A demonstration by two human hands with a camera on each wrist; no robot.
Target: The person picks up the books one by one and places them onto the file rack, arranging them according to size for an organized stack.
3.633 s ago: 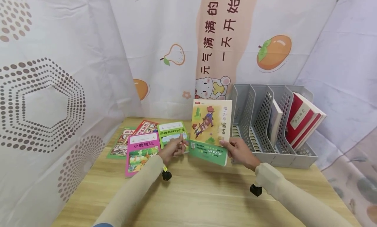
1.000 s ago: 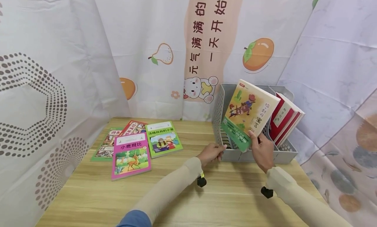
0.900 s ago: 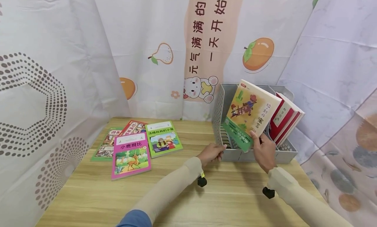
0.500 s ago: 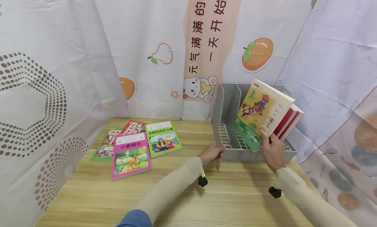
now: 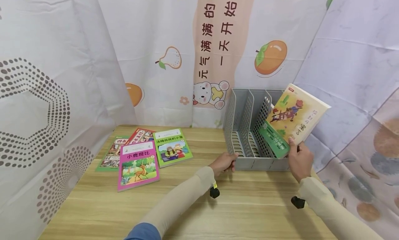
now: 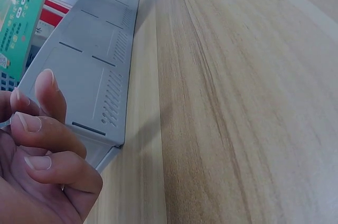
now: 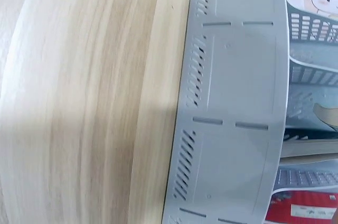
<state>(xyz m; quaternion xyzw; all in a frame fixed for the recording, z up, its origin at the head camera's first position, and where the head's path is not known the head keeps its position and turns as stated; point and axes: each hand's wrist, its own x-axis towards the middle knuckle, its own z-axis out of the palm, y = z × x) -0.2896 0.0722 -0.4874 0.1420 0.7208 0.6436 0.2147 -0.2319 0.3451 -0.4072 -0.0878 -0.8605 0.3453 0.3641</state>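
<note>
My right hand point(image 5: 300, 162) grips a paperback book point(image 5: 288, 117) by its lower right edge, thumb on the cover. The book has a yellow picture above a green band and leans to the right, over the right-hand compartments of a grey file rack point(image 5: 262, 165). At the rack's front left corner, my left hand point(image 5: 224, 162) pinches the rim, its other fingers curled in the left wrist view. A red book point(image 7: 296, 208) and a pale book point(image 7: 309, 150) stand in separate compartments in the right wrist view; the held book mostly hides them from the head view.
Left on the wooden table point(image 5: 187, 205) lie a pink book point(image 5: 138, 181) and a green book point(image 5: 173, 148), with a red book point(image 5: 140, 135) and a green-edged book point(image 5: 112, 151) partly under the pink one. A printed curtain point(image 5: 149, 25) hangs behind.
My right hand has carried the paperback from mid-table to the rack, then rightward across its compartments. My left hand has moved from beside the green book to the rack's corner and stays there.
</note>
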